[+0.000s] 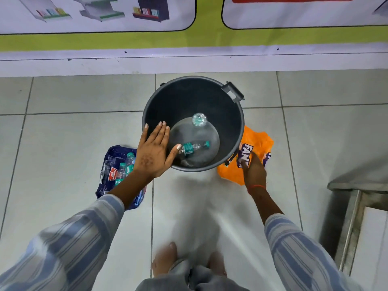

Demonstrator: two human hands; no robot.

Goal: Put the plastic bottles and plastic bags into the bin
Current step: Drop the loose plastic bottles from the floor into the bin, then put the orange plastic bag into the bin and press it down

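A dark grey bin (226,114) stands on the tiled floor with two clear plastic bottles inside, one upright-looking (199,119) and one lying flat (194,147). My left hand (156,151) hovers flat and open over the bin's near-left rim, holding nothing. To the bin's left lies a dark blue plastic bag (114,164) with several small bottles (126,169) on it. On the right, my right hand (253,170) grips an orange plastic bag (258,143) lying against the bin.
A wall with a printed banner (189,38) runs just behind the bin. A metal table leg and frame (354,206) stand at the right. My bare feet (165,259) are at the bottom centre.
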